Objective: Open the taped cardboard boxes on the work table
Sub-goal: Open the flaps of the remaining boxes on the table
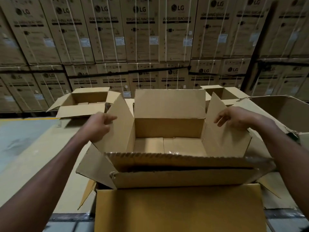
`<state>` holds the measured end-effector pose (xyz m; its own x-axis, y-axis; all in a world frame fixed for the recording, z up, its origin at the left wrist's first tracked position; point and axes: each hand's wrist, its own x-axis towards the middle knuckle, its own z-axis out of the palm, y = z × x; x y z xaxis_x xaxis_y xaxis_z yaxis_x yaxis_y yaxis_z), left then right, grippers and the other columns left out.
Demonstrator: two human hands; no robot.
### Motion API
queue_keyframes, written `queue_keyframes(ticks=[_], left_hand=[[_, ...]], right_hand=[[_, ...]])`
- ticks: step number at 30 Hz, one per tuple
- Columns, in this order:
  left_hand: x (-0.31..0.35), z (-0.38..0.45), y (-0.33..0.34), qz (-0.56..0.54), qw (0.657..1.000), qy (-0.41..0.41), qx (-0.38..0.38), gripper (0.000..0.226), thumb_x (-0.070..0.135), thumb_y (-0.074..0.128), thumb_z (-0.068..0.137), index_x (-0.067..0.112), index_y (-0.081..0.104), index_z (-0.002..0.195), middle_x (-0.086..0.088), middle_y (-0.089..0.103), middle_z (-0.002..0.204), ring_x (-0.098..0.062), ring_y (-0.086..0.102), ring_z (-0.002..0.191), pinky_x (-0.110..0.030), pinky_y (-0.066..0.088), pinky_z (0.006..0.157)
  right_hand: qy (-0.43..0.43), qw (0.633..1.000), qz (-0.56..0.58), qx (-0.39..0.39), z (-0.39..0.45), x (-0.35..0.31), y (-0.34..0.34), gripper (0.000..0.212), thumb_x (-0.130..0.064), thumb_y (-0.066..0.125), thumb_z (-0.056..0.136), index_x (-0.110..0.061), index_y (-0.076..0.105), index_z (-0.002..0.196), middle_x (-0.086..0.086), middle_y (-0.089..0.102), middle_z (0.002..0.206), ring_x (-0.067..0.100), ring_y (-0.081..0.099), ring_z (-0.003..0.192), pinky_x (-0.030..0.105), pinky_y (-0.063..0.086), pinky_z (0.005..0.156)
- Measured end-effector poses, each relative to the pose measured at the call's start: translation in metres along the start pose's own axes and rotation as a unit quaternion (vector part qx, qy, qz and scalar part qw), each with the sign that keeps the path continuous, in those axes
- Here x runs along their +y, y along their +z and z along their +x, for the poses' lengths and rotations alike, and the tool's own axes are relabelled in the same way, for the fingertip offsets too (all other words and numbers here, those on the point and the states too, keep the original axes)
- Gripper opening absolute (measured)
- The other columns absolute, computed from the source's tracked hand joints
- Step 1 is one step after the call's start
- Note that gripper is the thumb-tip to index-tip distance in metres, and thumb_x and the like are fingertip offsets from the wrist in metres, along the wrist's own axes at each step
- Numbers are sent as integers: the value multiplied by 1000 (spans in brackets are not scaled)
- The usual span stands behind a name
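While LG cartons wall the room, left hand and right hand fingers grip box flaps on the table.

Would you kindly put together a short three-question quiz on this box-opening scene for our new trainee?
1. True or false: the top flaps of the middle box are taped shut.
2. Which flap does the left hand grip? A) left side flap B) far flap C) near flap
3. Fill in: the stacked cartons in the background read "WASHING ____".
Key: 1 false; 2 A, while the right hand holds the right side flap; 3 MACHINE.
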<state>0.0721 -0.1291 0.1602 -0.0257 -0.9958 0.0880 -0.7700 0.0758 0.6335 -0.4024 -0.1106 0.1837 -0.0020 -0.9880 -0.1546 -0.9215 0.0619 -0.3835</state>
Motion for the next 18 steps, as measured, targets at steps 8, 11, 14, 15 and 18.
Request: queue_keyframes(ticks=[8,11,14,15,18], left_hand=[[-39,-9,50,1,1000,-5,-5,56,-8,54,92,17,53,143,-12,53,147,-26,56,129,-20,56,71],[-47,-15,62,6,1000,-17,-9,55,-11,53,92,12,54,142,-13,54,146,-27,52,134,-30,56,88],[-55,-17,70,17,1000,-18,-14,55,-14,52,91,9,55,141,-11,55,145,-25,50,136,-37,50,102],[-57,-17,72,18,1000,-16,-14,56,-15,51,90,10,56,140,-10,56,145,-24,50,136,-36,48,103],[-66,-15,75,19,1000,-13,-16,59,-17,50,88,11,58,139,-9,60,141,-22,51,135,-34,46,106]], right_hand=[[10,1000,29,-1,0,37,30,41,9,62,89,-27,68,110,-9,66,107,8,60,105,36,45,103],[13,1000,20,3,4,56,46,44,10,62,88,-32,66,102,-9,68,107,10,62,108,32,47,102],[18,1000,21,-9,8,67,59,44,11,61,89,-30,67,103,-7,69,109,12,62,110,27,45,96],[21,999,26,-13,8,68,62,43,11,60,89,-27,68,105,-5,69,111,12,62,109,26,45,95],[32,999,35,-5,12,72,68,38,11,62,88,-17,71,113,0,70,114,15,63,111,28,46,97]])
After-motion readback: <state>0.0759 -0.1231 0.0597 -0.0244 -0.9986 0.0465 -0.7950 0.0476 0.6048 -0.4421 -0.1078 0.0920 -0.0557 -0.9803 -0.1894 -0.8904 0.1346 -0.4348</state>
